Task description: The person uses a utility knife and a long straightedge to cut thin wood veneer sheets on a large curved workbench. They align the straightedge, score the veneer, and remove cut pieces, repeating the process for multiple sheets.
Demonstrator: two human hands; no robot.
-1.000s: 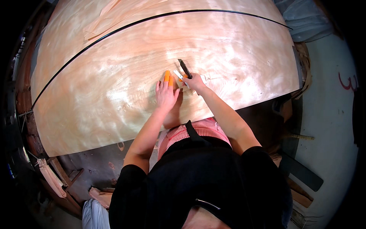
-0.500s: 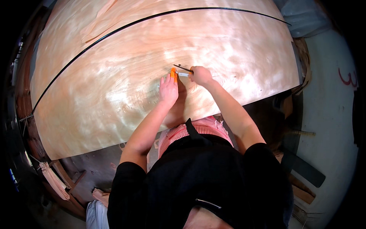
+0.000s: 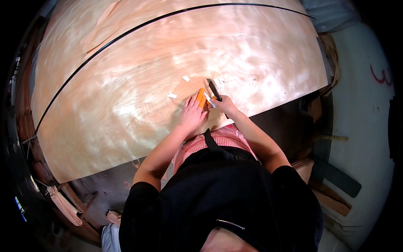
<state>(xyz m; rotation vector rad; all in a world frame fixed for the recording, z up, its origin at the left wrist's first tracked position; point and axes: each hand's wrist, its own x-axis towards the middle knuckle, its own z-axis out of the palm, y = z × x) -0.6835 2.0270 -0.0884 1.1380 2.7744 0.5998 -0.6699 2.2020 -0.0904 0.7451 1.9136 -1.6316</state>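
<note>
A large pale wood sheet [image 3: 138,96] with wavy grain lies before me. My left hand [image 3: 194,114] rests on it near the front edge, fingers stretched out; orange covers [image 3: 201,95] sleeve some of its fingertips. Just to the right, my right hand [image 3: 224,104] is closed round a dark, narrow, knife-like tool [image 3: 214,90] that points away from me. Between both hands sits a short white strip [image 3: 209,100], partly hidden by the fingers. Small white pieces lie farther off on the sheet, one white piece [image 3: 186,78] beyond my left hand and another white piece [image 3: 172,95] to its left.
A long thin black rod [image 3: 138,27] curves across the far part of the sheet. Thin wood strips [image 3: 100,25] lie beyond it at the far left. Clear plastic [image 3: 331,16] is bunched at the far right. Wood scraps [image 3: 331,199] lie low on the right.
Both hands have come nearer to me and slightly right. The tool has turned to point more directly away. White pieces now show on the sheet where none were visible before.
</note>
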